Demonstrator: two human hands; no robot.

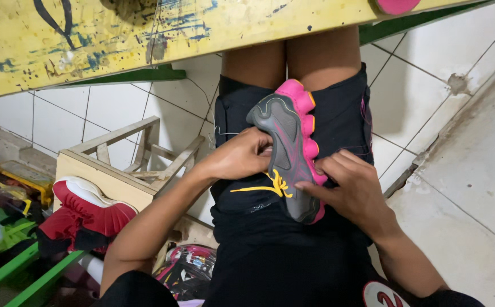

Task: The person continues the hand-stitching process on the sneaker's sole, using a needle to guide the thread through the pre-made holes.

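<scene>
1. Shoe (287,142): grey moulded rubber sole with ridged tread, edged by a lumpy pink scalloped rim with yellow gaps. It lies sole-up and lengthwise on the person's lap, on black shorts, toe toward the far side.
2. Yellow lace (273,186): thin cord, knotted, trailing left from the shoe's near end across the shorts.
3. Left hand (239,156): fingers curled, tips tucked against the shoe's left edge at mid-length, gripping it.
4. Right hand (352,187): fingers bent and close together, pressing the pink rim on the right near the heel; thumb not clearly seen.
5. Yellow table (145,34): worn painted board, scuffed with blue and black marks, across the far side above the knees.
6. Wooden stool (117,165): pale bare timber, left of the lap.
7. Red shoe (88,213): white-soled, near the stool's left.
8. Floor: white glazed tiles; rough grey concrete on the right.
</scene>
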